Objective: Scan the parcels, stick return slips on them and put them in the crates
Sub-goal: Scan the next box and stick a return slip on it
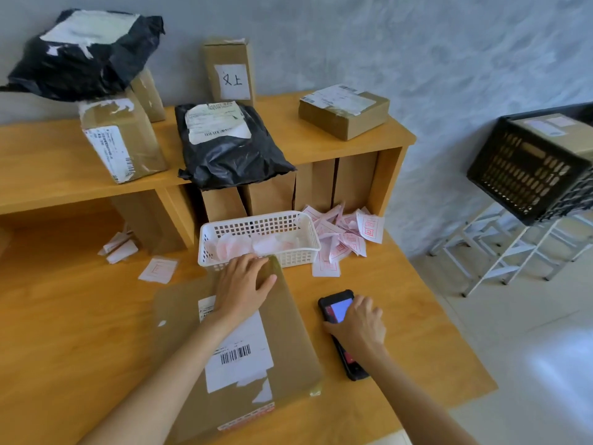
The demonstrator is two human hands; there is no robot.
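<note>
A flat brown cardboard parcel (pixel 288 342) with a white barcode label lies on the wooden table in front of me. My left hand (pixel 244 285) rests flat on its far end, fingers straight. To the right a black handheld scanner (pixel 337 308) with a lit screen lies on the table; my right hand (pixel 361 322) curls its fingers over its middle. A white perforated basket (pixel 305 248) with round slips stands just beyond the parcel. Loose white-and-red return slips (pixel 349 234) are piled to its right.
A raised wooden shelf (pixel 48 168) carries several parcels: two black poly bags (pixel 231 152), brown boxes (pixel 343 112). A black crate (pixel 529 175) holding a box sits on a white rack at the right. A single slip (pixel 158 269) lies left of the basket.
</note>
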